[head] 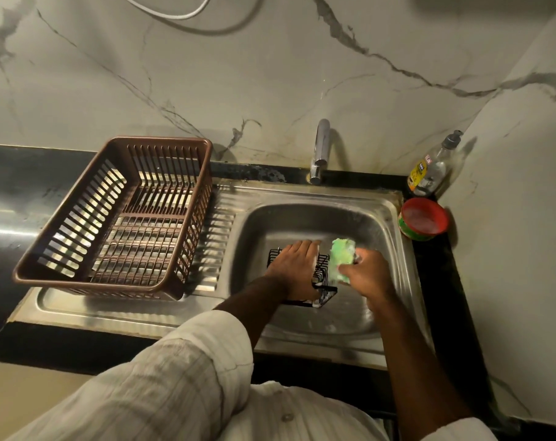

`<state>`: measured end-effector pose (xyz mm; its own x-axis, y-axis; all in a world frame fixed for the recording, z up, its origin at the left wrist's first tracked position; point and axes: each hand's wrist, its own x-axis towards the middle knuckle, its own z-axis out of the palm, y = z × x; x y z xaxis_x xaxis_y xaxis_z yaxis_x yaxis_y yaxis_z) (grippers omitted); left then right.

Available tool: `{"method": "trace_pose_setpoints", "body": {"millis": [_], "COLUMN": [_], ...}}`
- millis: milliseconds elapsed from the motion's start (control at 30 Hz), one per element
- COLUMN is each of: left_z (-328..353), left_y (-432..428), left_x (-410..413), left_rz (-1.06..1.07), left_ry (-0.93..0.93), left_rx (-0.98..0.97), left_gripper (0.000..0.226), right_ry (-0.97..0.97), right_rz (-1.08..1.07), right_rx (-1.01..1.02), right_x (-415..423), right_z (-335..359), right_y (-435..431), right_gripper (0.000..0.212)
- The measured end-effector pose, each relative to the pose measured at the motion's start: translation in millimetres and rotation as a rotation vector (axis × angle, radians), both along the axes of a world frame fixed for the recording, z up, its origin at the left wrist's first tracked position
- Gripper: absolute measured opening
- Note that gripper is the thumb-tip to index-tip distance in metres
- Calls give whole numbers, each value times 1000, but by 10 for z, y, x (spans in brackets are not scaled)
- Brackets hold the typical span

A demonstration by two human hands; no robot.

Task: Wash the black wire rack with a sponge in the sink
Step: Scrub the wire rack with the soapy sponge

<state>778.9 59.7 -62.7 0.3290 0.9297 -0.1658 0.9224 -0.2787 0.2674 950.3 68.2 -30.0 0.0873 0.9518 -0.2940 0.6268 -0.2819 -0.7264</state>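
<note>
On my feed the black wire rack [323,283] sits inside the basin of the steel sink [302,218], toward the basin's front and slightly left of its middle. The sink is set into the right part of the dark counter [15,173]. I have the left hand [297,265] lying palm down on top of the rack with the fingers stretched out straight toward the back wall, pressing on the rack rather than curling around it. The hand covers most of the wires, so only the rack's left edge and its right front corner show. The right hand [367,273] is closed around a green sponge [343,261] and holds it upright just beside the rack's right side. The blur there stops me from telling whether sponge and wire actually touch. The chrome faucet [320,151] stands at the back edge of the sink, its spout over the basin. A brown slatted basket [79,224] rests tilted on the ribbed drainboard [213,237], left of the basin. A clear pump bottle [431,170] with a yellow label stands in the counter's back right corner. Just in front of it, along the right edge, stands a red-rimmed round tub [423,219]. A pale striped sleeve [174,370] covers the left upper arm.
</note>
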Motion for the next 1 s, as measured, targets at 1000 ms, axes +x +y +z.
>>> {"method": "trace_pose_setpoints", "body": {"millis": [1000], "left_z": [72], "left_y": [26], "left_x": [-287], "left_rz": [23], "left_ry": [-155], "left_rx": [-40], "left_gripper": [127], "right_ry": [-466], "right_rz": [633], "right_rx": [182], "right_x": [-249], "right_z": [148], "right_y": [-193], "right_gripper": [21]}}
